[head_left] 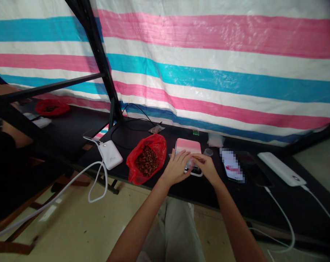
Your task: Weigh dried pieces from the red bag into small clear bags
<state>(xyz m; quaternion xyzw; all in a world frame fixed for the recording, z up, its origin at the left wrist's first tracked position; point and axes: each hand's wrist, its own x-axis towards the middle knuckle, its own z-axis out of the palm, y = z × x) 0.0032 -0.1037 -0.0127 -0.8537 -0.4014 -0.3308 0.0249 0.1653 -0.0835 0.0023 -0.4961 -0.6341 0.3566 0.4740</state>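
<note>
Left grip (176, 168): loosely curled round clear plastic item (189, 163) | right grip (206, 165): pinching it | pink-topped device (188, 144) beneath

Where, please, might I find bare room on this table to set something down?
The table shows bare black in front of the bright-screened phone, right of the right forearm. Its middle is crowded: the near red bag, left hand, right hand and pink-topped item sit close together.
</note>
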